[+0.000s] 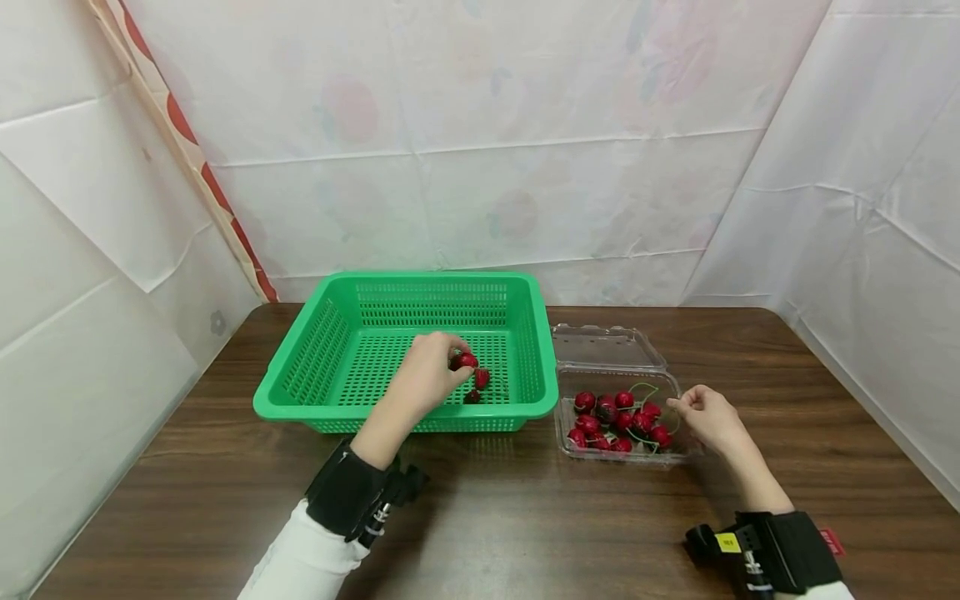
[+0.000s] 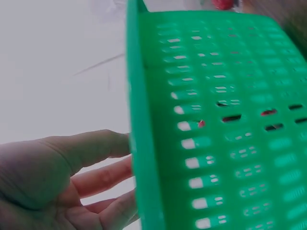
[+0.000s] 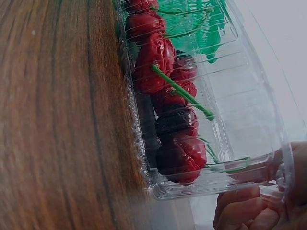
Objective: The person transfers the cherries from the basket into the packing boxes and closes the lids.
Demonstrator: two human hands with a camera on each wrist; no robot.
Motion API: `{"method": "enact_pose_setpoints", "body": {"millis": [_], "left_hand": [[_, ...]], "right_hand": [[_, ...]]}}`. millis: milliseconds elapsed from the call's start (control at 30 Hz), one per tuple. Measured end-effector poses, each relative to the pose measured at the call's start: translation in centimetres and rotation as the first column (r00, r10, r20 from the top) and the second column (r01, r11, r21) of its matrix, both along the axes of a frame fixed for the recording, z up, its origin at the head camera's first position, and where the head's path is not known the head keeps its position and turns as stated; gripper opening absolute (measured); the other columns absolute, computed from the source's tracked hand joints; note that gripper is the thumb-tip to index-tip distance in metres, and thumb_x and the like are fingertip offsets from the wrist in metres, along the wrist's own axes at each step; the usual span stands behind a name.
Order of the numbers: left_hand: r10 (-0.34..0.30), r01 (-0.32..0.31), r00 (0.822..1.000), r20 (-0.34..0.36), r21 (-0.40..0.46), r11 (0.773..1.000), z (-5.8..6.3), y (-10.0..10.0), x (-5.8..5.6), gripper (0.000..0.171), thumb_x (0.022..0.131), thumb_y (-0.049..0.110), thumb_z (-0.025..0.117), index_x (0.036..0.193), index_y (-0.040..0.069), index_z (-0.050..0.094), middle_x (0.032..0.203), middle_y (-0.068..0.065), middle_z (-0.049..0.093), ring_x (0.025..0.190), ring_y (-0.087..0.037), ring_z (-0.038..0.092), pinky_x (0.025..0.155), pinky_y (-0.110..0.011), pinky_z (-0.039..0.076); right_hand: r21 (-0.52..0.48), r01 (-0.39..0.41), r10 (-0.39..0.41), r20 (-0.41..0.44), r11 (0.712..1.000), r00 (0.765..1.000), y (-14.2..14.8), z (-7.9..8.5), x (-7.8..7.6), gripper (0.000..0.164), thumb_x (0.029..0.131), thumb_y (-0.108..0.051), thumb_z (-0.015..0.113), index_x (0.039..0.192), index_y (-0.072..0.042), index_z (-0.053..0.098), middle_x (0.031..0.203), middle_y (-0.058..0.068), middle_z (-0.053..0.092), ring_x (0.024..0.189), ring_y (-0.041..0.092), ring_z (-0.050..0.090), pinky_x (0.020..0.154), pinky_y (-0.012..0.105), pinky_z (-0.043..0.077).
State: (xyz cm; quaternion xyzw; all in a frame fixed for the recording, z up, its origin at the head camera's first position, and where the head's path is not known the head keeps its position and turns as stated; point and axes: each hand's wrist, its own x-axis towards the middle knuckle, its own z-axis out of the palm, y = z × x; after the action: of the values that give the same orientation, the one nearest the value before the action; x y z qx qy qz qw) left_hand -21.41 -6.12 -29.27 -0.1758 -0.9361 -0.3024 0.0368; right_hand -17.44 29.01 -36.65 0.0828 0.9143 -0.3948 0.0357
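My left hand (image 1: 429, 373) reaches over the near rim of the green basket (image 1: 296, 410). Its thumb and fingers close around a red cherry (image 1: 468, 360), partly hidden by them. Two more cherries (image 1: 482, 378) are just below it, inside the basket. In the left wrist view the fingertips vanish behind the basket's rim (image 2: 144, 158). On the right stands a hinged clear plastic box (image 3: 259, 96) with several dark red cherries (image 3: 154, 64), some with green stems. My right hand (image 1: 708, 417) pinches the right wall of this box between thumb and fingers.
The box's raised lid (image 1: 606, 346) leans back behind it, close beside the basket's right side. All stands on a brown wood-grain table (image 1: 517, 517). White sheeting (image 1: 450, 200) closes off the back and both sides.
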Motion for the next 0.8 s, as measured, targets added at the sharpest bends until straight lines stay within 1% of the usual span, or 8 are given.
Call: {"method": "enact_pose_setpoints", "body": {"millis": [133, 300, 367, 500, 600, 700, 800], "left_hand": [[0.006, -0.004, 0.999, -0.035, 0.049, 0.999, 0.4, 0.3, 0.8, 0.018, 0.079, 0.007, 0.065, 0.097, 0.004, 0.066, 0.08, -0.007, 0.063, 0.063, -0.014, 0.054, 0.052, -0.025, 0.042], [0.013, -0.006, 0.999, -0.049, 0.138, 0.99, 0.9, 0.9, 1.8, 0.019, 0.079, 0.007, 0.065, 0.098, 0.005, 0.066, 0.084, -0.007, 0.063, 0.066, -0.014, 0.057, 0.053, -0.024, 0.045], [0.005, 0.004, 0.999, -0.049, 0.189, 0.982, 1.0, 1.2, 2.1, 0.019, 0.079, 0.005, 0.065, 0.098, 0.005, 0.066, 0.084, -0.007, 0.063, 0.066, -0.013, 0.059, 0.052, -0.023, 0.046], [-0.018, 0.042, 0.996, -0.086, 0.283, 0.958, 1.0, 1.8, 2.7, 0.02, 0.078, 0.002, 0.066, 0.097, 0.002, 0.065, 0.085, -0.008, 0.063, 0.066, -0.013, 0.061, 0.056, -0.022, 0.048], [-0.032, 0.077, 0.99, -0.14, 0.327, 0.942, 1.0, 2.3, 3.2, 0.022, 0.077, 0.002, 0.067, 0.098, 0.001, 0.065, 0.088, -0.009, 0.063, 0.067, -0.014, 0.061, 0.059, -0.021, 0.049], [-0.045, 0.111, 0.982, -0.185, 0.362, 0.925, 0.9, 2.9, 3.5, 0.022, 0.076, 0.003, 0.068, 0.098, 0.0, 0.065, 0.089, -0.009, 0.062, 0.068, -0.015, 0.061, 0.06, -0.019, 0.049], [-0.054, 0.137, 0.976, -0.213, 0.396, 0.908, 0.9, 3.6, 3.8, 0.021, 0.077, 0.004, 0.068, 0.098, 0.001, 0.065, 0.089, -0.008, 0.062, 0.069, -0.014, 0.061, 0.06, -0.017, 0.048]], "right_hand": [[-0.001, -0.001, 0.001, -0.006, 1.0, 1.0, 0.0, 0.0, -0.1, 0.027, 0.093, -0.024, 0.045, 0.084, 0.001, 0.041, 0.05, -0.001, 0.037, 0.039, 0.011, 0.037, 0.038, 0.029, 0.036], [0.009, -0.001, 0.002, -0.018, 1.0, 1.0, 0.0, 0.0, -0.1, 0.027, 0.093, -0.023, 0.045, 0.084, 0.002, 0.041, 0.05, -0.001, 0.037, 0.04, 0.011, 0.038, 0.039, 0.029, 0.036], [0.011, -0.001, 0.001, -0.02, 1.0, 1.0, 0.1, 0.0, -0.1, 0.026, 0.092, -0.023, 0.045, 0.084, 0.002, 0.041, 0.051, -0.001, 0.038, 0.04, 0.011, 0.039, 0.04, 0.029, 0.036], [0.011, 0.0, 0.0, -0.017, 1.0, 1.0, 0.1, -0.1, -0.1, 0.026, 0.092, -0.023, 0.045, 0.083, 0.001, 0.041, 0.051, -0.001, 0.038, 0.041, 0.011, 0.039, 0.04, 0.029, 0.036], [0.014, 0.0, 0.0, -0.019, 1.0, 1.0, 0.1, 0.0, -0.1, 0.026, 0.092, -0.023, 0.046, 0.083, 0.001, 0.041, 0.05, -0.001, 0.038, 0.04, 0.011, 0.04, 0.039, 0.028, 0.036], [0.014, -0.002, 0.002, -0.02, 1.0, 1.0, 0.1, 0.0, 0.0, 0.026, 0.093, -0.023, 0.046, 0.083, 0.001, 0.041, 0.05, -0.001, 0.038, 0.04, 0.011, 0.04, 0.039, 0.029, 0.036], [0.01, -0.004, 0.004, -0.019, 1.0, 1.0, 0.1, 0.0, 0.0, 0.026, 0.093, -0.023, 0.045, 0.083, 0.001, 0.041, 0.049, -0.001, 0.038, 0.04, 0.012, 0.04, 0.039, 0.029, 0.036]]}}
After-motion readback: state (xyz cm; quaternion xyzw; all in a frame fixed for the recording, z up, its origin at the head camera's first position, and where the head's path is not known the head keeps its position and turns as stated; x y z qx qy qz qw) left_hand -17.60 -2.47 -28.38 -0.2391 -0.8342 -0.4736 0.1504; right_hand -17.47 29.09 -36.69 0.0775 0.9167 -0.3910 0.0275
